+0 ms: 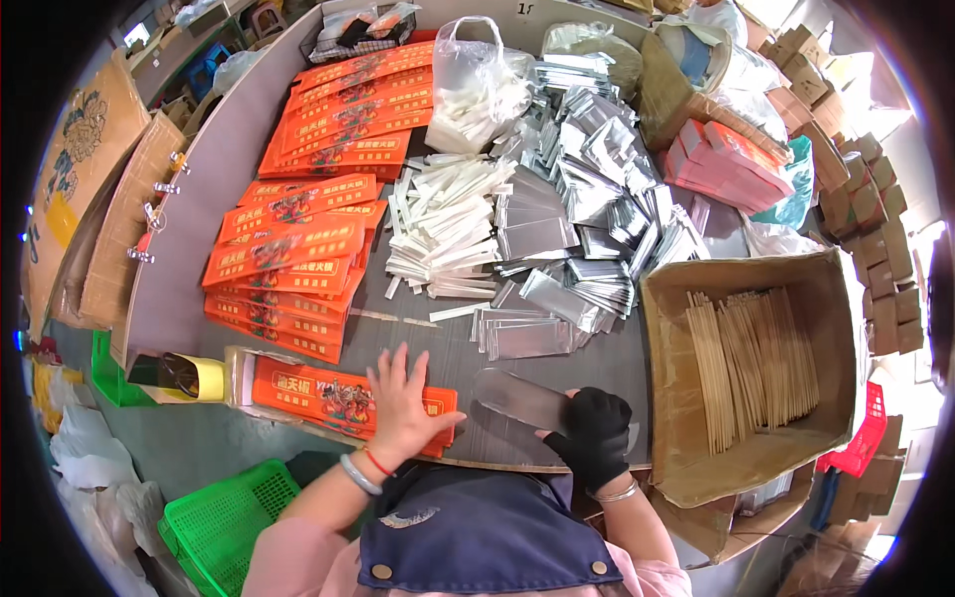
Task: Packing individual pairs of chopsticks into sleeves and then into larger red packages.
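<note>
Low in the middle of the frame, the person's bare left hand (403,403) lies flat with its fingers (390,366) spread wide on an orange printed sleeve (328,393), which rests along the near edge of the grey tabletop (448,368). Just to its right, the right hand (595,430), in a black glove, has its fingers closed around the near end of a silver foil pouch (519,396), which slants up and to the left from the glove and looks blurred.

Above the left hand, toward the upper left of the frame, stacks of more orange sleeves (288,264) lie overlapping. At the centre sits a heap of white paper packets (443,224), and right of it a loose heap of silver pouches (597,199). At the right of the frame an open cardboard box (676,398) holds wooden chopsticks (751,358) laid side by side. A green plastic basket (224,522) stands at the lower left, below the tabletop's edge.
</note>
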{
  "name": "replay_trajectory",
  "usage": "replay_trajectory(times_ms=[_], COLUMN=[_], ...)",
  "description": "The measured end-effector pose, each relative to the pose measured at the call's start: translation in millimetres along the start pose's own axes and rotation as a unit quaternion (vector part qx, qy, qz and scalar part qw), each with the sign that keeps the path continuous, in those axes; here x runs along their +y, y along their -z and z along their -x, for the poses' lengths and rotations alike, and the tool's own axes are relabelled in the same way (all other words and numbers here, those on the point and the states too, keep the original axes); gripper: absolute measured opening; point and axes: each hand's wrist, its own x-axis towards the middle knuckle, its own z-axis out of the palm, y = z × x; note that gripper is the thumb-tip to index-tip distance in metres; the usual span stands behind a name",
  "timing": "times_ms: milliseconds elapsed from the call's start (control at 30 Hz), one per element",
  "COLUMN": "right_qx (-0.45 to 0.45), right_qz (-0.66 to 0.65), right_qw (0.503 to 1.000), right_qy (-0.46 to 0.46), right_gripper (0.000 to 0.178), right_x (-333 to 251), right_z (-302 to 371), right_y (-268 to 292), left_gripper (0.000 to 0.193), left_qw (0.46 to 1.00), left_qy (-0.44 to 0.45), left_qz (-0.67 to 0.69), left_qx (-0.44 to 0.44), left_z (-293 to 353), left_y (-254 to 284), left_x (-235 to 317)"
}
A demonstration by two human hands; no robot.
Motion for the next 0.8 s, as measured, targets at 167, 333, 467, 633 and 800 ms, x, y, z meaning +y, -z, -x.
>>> replay_trajectory(times_ms=[167, 333, 467, 633, 800], right_qx=[-0.049, -0.099, -0.056, 0.073, 0.163], right_qz=[0.015, -0.011, -0.054, -0.073, 0.156], right_qw=[0.998, 0.993, 0.988, 0.993, 0.906], right_qy=[0.040, 0.065, 0.137, 0.051, -0.359], right_gripper=[0.062, 0.062, 0.061, 0.057, 0.053], right_x=[-2.5, -9.4, -52.6, 11.4, 179.6], right_z=[0.9, -1.4, -19.3, -26.2, 35.0], right_y=[7.3, -12.4, -64.4, -29.3, 10.2], left_gripper=[0.102, 0.100, 0.092, 0.063, 0.017], left_qw=[0.994, 0.994, 0.996, 0.987, 0.979], left_qy=[-0.007, 0.007, 0.000, -0.082, -0.163], left_qz=[0.106, 0.110, 0.091, 0.126, 0.052], left_qx=[0.026, 0.007, -0.019, 0.056, 0.107], left_z=[6.2, 3.9, 3.2, -60.4, -117.9], left_y=[-20.0, -15.7, -13.3, -13.4, -26.6], left_x=[-14.2, -13.1, -13.1, -14.1, -27.3])
